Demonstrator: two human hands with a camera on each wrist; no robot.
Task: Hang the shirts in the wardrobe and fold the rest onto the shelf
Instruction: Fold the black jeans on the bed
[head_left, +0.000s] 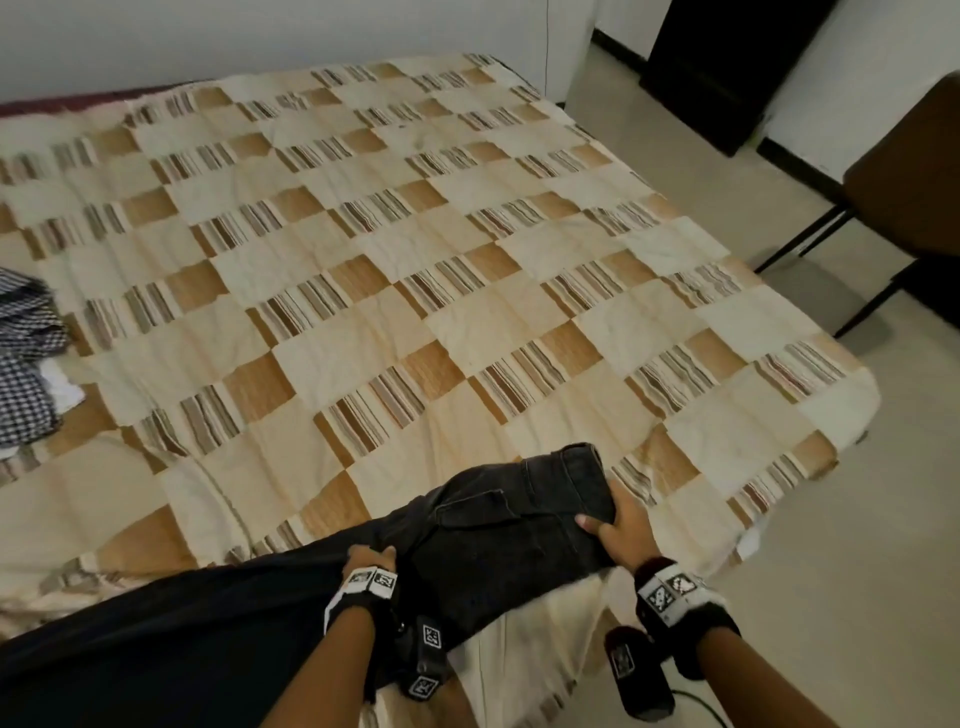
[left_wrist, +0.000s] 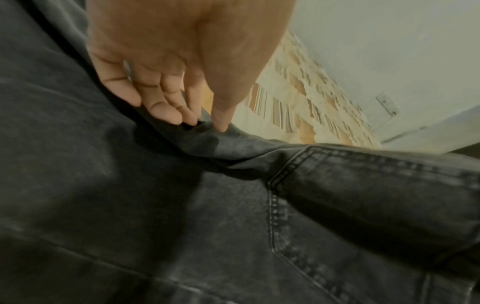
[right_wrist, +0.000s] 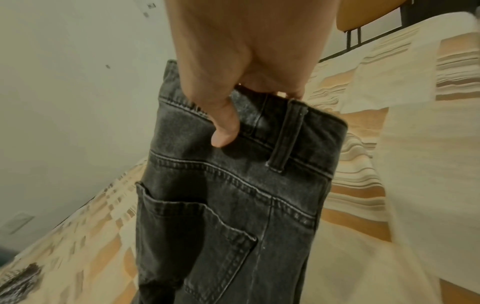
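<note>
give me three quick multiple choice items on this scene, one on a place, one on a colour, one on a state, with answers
1. Where does the checked cloth lie?
A. left edge of the bed
B. on the chair
C. on the floor

2. What colour are the jeans?
A. white
B. washed black
C. red

3. What is the right hand doing?
A. hanging free
B. flat on the bed
C. gripping the jeans' waistband

Answers: 1 A, it sits on the bed cover at far left. 2 B, the denim looks faded black in all views. 3 C, the thumb and fingers clamp the waistband, while the left hand pinches the fabric further down.
</note>
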